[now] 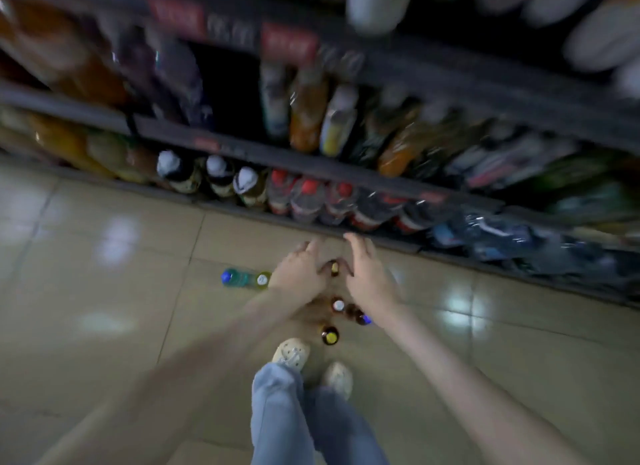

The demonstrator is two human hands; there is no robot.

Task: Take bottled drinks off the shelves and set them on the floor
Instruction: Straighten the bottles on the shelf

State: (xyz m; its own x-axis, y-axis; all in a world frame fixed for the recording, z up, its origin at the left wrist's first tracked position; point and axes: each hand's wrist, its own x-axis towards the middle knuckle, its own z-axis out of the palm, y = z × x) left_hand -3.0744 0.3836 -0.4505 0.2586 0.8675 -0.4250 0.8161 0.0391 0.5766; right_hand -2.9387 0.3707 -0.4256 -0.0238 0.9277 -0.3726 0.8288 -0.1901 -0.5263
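Both my hands reach down toward the tiled floor (104,326) in front of the shelves. My left hand (300,268) and my right hand (363,272) flank a small brown bottle (334,268) standing upright, fingers spread on either side of it. Whether they touch it is blurred. Closer to me stand several more brown bottles, one with a white cap (338,305), one with a blue cap (360,317) and one with a yellow cap (330,335). To the left stand a blue-capped green bottle (235,278) and a yellow-capped bottle (262,279).
Dark shelves (311,168) full of bottled drinks run across the top, the lowest row holding white-capped (216,173) and red-capped bottles (308,196). My feet in pale shoes (292,352) and blue jeans stand just behind the floor bottles.
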